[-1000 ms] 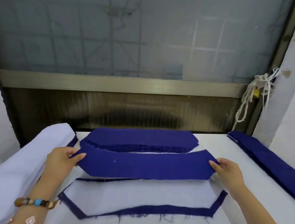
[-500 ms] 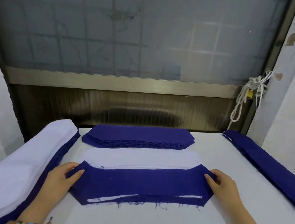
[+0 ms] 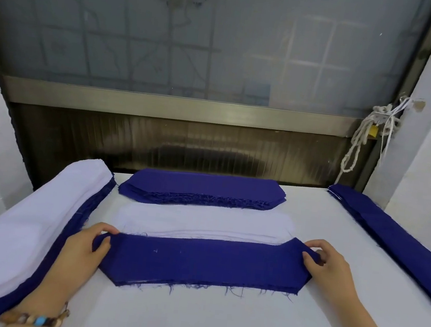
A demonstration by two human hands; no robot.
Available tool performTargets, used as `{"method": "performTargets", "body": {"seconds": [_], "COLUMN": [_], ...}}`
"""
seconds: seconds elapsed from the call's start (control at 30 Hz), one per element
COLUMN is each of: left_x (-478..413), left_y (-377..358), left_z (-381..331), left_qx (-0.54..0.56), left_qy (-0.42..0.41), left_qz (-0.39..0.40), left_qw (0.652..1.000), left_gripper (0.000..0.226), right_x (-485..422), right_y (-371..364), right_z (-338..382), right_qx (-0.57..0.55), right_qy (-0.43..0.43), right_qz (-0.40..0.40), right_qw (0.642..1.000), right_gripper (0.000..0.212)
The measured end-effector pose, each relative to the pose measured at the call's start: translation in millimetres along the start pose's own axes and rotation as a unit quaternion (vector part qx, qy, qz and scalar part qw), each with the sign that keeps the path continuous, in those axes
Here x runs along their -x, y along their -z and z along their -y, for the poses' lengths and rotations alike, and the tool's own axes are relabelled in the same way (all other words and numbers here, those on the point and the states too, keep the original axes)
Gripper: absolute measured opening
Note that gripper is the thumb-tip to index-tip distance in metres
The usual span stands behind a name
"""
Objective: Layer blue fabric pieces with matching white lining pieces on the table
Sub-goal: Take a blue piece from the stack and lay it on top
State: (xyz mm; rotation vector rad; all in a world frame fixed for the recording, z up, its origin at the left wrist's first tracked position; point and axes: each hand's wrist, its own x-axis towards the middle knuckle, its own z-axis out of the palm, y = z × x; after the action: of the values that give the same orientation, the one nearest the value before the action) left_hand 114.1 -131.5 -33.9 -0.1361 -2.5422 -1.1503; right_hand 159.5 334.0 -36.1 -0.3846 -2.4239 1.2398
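Observation:
A long blue fabric piece [image 3: 203, 262] with angled ends lies flat on the near stack on the white table [image 3: 217, 322], frayed threads along its front edge. My left hand [image 3: 86, 249] pinches its left end and my right hand [image 3: 327, 265] pinches its right end. Just behind it sits a stack of white lining pieces [image 3: 202, 222]. Farther back is a stack of blue pieces [image 3: 203, 189] of the same shape.
A tall pile of white over blue fabric [image 3: 22, 224] runs along the left edge. Long blue strips [image 3: 393, 242] lie along the right side by the wall. A window and metal sill stand behind the table; a white cord [image 3: 368, 132] hangs at right.
The blue piece, held up a second ago, has come down toward me and now lies flat over the white lining piece, covering it. Both hands stayed on its ends.

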Motion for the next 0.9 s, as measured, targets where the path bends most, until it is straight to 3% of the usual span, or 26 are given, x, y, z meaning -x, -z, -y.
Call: {"method": "performTargets", "body": {"seconds": [0.17,0.57,0.9], "left_x": [0.2,0.7,0.7], "left_y": [0.5,0.9,-0.8], "left_z": [0.3,-1.0,-1.3], "left_qx": [-0.053,-0.052,-0.072], "left_qy": [0.006,-0.019,-0.019], "left_qz": [0.006,-0.027,-0.026], "left_qw": [0.999,0.998,0.997], "left_gripper": [0.027,0.028,0.025], "right_x": [-0.3,0.4,-0.4], "right_y": [-2.1,-2.8,-7.3], "right_z": [1.2,-0.1,2.9], "right_qx": [0.065,0.062,0.152], "right_qy": [0.016,0.033,0.032], "right_qz": [0.034,-0.002,0.002], "right_qw": [0.997,0.998,0.988], "right_gripper": [0.033,0.029,0.023]}}
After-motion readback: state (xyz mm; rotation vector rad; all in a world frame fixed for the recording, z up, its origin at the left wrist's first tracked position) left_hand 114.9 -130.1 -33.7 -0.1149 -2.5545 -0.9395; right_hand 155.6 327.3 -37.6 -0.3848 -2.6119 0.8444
